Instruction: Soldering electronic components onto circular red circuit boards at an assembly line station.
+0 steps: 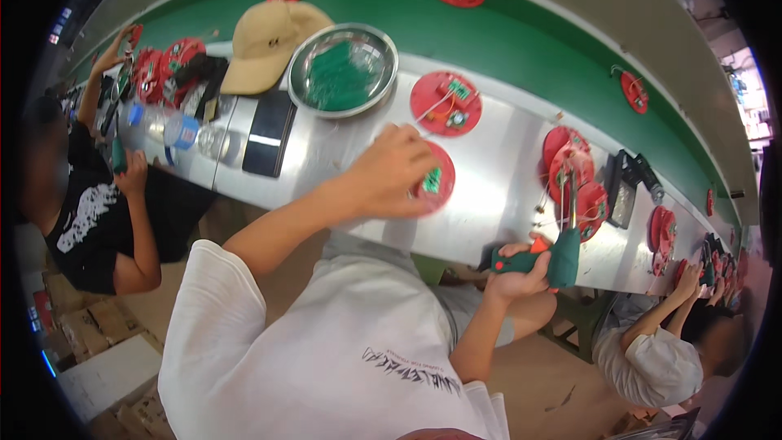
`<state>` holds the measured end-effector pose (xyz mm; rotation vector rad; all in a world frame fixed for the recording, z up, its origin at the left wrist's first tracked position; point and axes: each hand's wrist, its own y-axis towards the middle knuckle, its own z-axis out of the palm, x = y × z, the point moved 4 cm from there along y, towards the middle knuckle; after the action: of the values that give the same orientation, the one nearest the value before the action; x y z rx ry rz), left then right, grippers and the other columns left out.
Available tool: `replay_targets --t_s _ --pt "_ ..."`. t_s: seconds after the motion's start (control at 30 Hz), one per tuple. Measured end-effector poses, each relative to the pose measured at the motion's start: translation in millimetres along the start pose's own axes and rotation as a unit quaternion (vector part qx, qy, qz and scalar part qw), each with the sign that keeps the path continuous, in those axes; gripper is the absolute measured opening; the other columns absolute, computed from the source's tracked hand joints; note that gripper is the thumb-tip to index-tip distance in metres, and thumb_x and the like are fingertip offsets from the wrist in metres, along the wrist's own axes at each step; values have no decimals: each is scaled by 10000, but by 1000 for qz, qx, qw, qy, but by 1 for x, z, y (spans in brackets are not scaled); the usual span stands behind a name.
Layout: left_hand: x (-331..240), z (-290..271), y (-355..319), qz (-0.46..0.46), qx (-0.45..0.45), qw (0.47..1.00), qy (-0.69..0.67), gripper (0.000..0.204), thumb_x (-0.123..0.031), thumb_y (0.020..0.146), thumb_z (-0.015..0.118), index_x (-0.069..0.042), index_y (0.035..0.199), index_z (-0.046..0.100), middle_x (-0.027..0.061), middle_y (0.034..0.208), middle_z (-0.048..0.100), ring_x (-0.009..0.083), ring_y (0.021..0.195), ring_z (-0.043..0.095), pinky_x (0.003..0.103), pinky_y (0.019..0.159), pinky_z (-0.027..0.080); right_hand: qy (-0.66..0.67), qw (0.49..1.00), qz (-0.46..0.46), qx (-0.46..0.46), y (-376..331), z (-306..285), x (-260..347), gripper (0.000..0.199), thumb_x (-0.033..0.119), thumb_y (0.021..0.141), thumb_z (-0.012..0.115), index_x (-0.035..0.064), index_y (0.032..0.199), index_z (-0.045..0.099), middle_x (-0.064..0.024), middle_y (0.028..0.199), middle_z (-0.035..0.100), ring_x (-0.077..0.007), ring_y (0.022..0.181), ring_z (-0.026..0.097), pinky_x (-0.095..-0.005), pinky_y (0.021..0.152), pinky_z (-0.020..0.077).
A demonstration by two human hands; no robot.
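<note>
L hand [403,169]: fingers curled over 9 o'clock edge of a red disc [445,169] w/ green PCB [432,180], on steel bench [493,200]; can't tell if it grips. R hand [518,280], approx. 4 o'clock from disc, wrapped round green elec. screwdriver [566,257], bit to 12 o'clock. Also from disc: 2nd red disc [425,107] at 12, metal bowl [383,73] betw. 10 & 11, stacked red discs [562,151] at 3.

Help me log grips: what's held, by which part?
Right hand: dark-green pistol-shaped power tool, by its handle. Left hand: touching round red disc; grip unclear.
</note>
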<state>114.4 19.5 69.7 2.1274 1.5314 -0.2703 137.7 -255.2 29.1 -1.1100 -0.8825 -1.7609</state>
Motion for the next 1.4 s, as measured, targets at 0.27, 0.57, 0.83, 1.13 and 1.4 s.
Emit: replay_targets --t_s 0.27,0.57,0.83,1.13,1.4 --pt "47 33 231 20 -30 993 108 545 -408 849 672 -138 1319 618 189 1318 589 357 1232 517 531 1007 401 2 998 -54 -20 2 -16 -7 375 316 1010 422 -42 1062 520 -136 716 589 -185 442 523 -311 426 471" --pt "225 -20 306 -133 164 945 250 533 -285 810 685 -158 1324 620 162 1260 661 388 1273 549 586 1035 418 16 999 -15 -29 -3 -16 -20 274 212 998 472 -38 1105 504 -173 987 599 -215 486 566 -345 443 500" --pt "59 -51 202 -69 117 986 -99 263 -208 720 751 -58 936 760 164 887 733 324 828 707 428 758 560 44 998 -18 -27 2 -15 -13 343 275 994 466 -51 1093 496 -188 935 600 -213 474 564 -322 454 489" --pt "12 -14 127 -78 -49 995 39 379 -420 796 713 -61 918 704 144 825 681 359 922 644 474 764 531 33 999 -33 -11 2 -13 -5 314 230 993 452 -65 1088 505 -187 953 608 -206 478 571 -305 493 481" --pt "26 67 214 -174 9 975 136 792 -559 715 783 20 1222 599 239 1241 577 442 1079 590 499 928 496 68 997 -27 -26 1 -17 -12 311 212 1000 466 -74 1108 522 -183 1006 612 -213 513 594 -315 486 510"
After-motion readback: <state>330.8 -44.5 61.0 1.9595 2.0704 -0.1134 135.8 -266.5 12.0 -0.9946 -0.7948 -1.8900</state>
